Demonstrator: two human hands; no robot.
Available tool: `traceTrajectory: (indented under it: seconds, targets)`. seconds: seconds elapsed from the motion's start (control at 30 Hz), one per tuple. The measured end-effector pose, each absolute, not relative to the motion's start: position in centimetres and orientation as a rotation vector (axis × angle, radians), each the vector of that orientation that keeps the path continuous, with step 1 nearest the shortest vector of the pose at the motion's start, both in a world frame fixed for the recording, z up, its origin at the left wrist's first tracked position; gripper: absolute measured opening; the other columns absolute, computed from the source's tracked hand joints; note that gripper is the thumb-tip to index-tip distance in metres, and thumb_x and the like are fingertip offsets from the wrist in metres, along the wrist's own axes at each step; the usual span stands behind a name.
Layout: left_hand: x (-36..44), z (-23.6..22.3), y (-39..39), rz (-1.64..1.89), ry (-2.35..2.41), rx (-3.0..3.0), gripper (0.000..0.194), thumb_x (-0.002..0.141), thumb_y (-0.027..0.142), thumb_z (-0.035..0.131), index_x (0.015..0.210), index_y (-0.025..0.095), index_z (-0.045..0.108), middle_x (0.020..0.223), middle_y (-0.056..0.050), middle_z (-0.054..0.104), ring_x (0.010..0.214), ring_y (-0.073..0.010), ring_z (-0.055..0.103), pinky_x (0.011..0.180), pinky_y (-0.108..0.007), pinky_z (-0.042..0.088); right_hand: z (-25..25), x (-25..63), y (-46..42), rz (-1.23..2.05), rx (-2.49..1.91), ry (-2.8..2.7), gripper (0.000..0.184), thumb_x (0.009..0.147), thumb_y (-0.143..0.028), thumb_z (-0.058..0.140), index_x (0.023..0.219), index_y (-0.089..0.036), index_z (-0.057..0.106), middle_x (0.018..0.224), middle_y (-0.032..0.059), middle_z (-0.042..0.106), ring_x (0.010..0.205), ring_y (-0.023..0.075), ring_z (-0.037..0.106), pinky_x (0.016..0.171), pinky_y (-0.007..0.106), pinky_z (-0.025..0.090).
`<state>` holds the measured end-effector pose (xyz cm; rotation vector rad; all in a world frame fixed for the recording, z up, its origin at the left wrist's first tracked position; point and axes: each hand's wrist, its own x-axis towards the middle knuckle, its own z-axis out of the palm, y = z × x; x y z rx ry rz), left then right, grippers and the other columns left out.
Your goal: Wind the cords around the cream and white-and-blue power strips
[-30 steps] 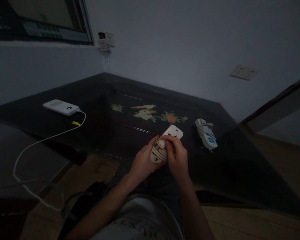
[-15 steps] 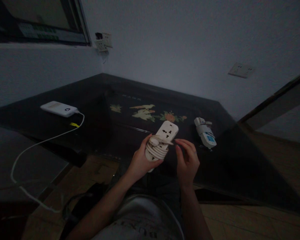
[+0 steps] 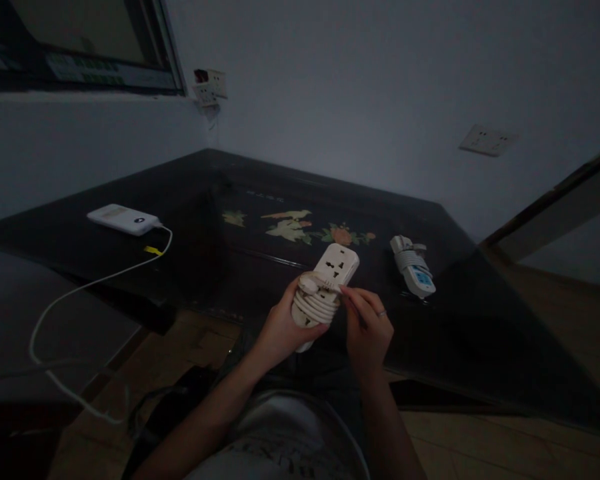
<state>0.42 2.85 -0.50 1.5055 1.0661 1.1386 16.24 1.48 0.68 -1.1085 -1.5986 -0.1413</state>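
Note:
A white power strip (image 3: 341,261) is held tilted above the near edge of the table, its own cord (image 3: 316,307) wound several times round its lower half. My left hand (image 3: 286,320) grips it from the left and below, thumb across the front. Fingers of my right hand (image 3: 369,327) are pinched at the right side of the strip, on the cord's end near the plug (image 3: 309,285). A ring shows on that hand. Farther right on the table lies a second power strip (image 3: 414,268), white with a blue socket face, also wrapped in its cord.
The dark glossy table (image 3: 460,340) carries a bird-and-flower picture (image 3: 290,227). At its left lies a white power bank (image 3: 123,219) with a white cable (image 3: 73,290) hanging past the edge. Wall sockets (image 3: 487,140) are behind.
My right hand came off the wound cord, moved right, then returned to pinch the cord's end. My left hand has kept hold of the power strip, whose face now shows more.

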Motion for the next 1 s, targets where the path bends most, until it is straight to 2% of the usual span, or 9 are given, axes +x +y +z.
traceTrajectory:
  seconds: [0.2, 0.53, 0.8, 0.9, 1.0]
  targets:
    - [0.4, -0.1, 2.6, 1.149, 1.075, 1.558, 0.083, 0.064, 0.023, 0.076, 0.135, 0.021, 0.034, 0.131, -0.008, 0.056, 0.12, -0.0216, 0.053, 0.1, -0.032, 0.044, 0.2, 16.3, 1.1, -0.188, -1.094, -1.64, 0.034, 0.087, -0.007, 0.05, 0.108, -0.028, 0.067, 0.093, 0.0038, 0.069, 0.084, 0.0164, 0.063, 0.074, 0.031, 0.051]
    - [0.7, 0.5, 2.1, 1.117, 1.221, 1.691, 0.091, 0.058, 0.023, 0.079, 0.136, 0.024, 0.032, 0.125, -0.006, 0.06, 0.11, -0.0211, 0.06, 0.094, -0.031, 0.048, -1.2, 16.7, 0.7, -0.319, -1.162, -1.534, 0.031, 0.088, -0.01, 0.052, 0.108, -0.029, 0.066, 0.091, 0.0032, 0.066, 0.081, 0.0156, 0.065, 0.071, 0.029, 0.054]
    - [0.5, 0.5, 2.4, 1.106, 1.314, 1.872, 0.085, 0.063, 0.028, 0.077, 0.136, 0.026, 0.035, 0.133, -0.006, 0.054, 0.118, -0.023, 0.054, 0.099, -0.035, 0.045, 0.4, 15.4, -1.1, -0.304, -1.131, -1.657, 0.052, 0.088, -0.011, 0.05, 0.135, -0.031, 0.045, 0.115, 0.0087, 0.058, 0.111, 0.0241, 0.055, 0.092, 0.046, 0.049]
    - [0.5, 0.9, 2.2, 1.03, 1.343, 1.951, 0.077, 0.068, 0.029, 0.073, 0.136, 0.029, 0.036, 0.131, -0.005, 0.055, 0.116, -0.0235, 0.056, 0.098, -0.036, 0.046, 0.8, 14.6, -0.9, -0.254, -1.114, -1.657, 0.05, 0.087, -0.015, 0.057, 0.133, -0.032, 0.046, 0.112, 0.0077, 0.058, 0.106, 0.0226, 0.058, 0.087, 0.041, 0.052]
    - [0.5, 1.1, 2.0, 0.981, 1.366, 1.966, 0.077, 0.069, 0.029, 0.073, 0.137, 0.029, 0.035, 0.126, -0.006, 0.057, 0.112, -0.0242, 0.058, 0.096, -0.037, 0.047, 0.6, 14.3, -0.5, -0.227, -1.103, -1.63, 0.047, 0.087, -0.015, 0.057, 0.131, -0.032, 0.049, 0.107, 0.0065, 0.061, 0.099, 0.0206, 0.06, 0.082, 0.036, 0.054]
